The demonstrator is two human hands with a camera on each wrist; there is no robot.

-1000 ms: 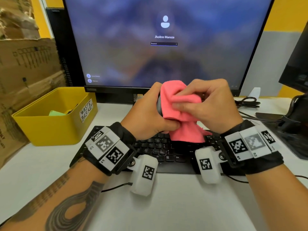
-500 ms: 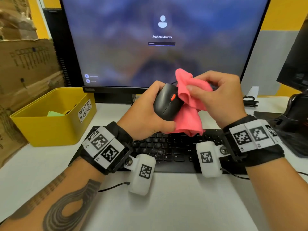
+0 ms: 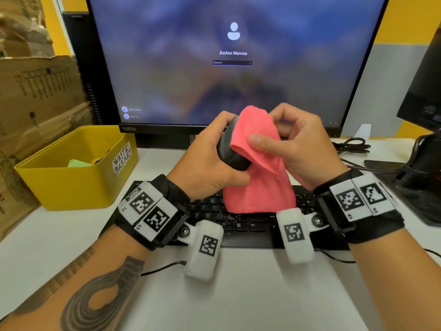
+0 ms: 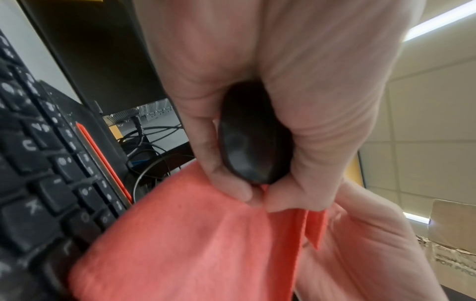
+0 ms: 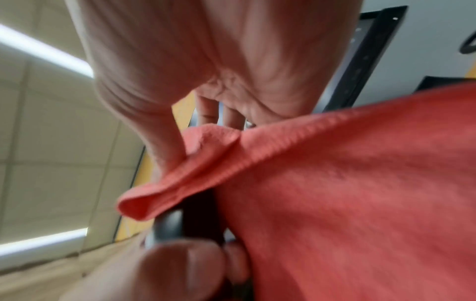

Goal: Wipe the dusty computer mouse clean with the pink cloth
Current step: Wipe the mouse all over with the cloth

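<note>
My left hand [image 3: 214, 161] grips the black computer mouse [image 3: 230, 154] and holds it up above the keyboard; in the left wrist view the mouse [image 4: 253, 140] sits between thumb and curled fingers. My right hand [image 3: 293, 144] pinches the pink cloth [image 3: 257, 168] and lays it over the mouse's right side, thumb pressing on the cloth. The cloth's lower part hangs down to the keyboard. Seen from the right wrist, the cloth [image 5: 347, 183] fills the frame and covers most of the mouse [image 5: 167, 226].
A black keyboard [image 3: 229, 218] lies under the hands on the white desk [image 3: 238, 295]. A monitor [image 3: 233, 63] stands behind. A yellow waste basket [image 3: 71, 182] sits at the left, next to cardboard boxes [image 3: 35, 91]. Cables [image 3: 353, 144] and a second monitor's stand [image 3: 424, 168] are at the right.
The cloth, pulled off to the right half a second ago with the mouse top bare, is now back over the mouse's right side. Both hands stay raised over the keyboard.
</note>
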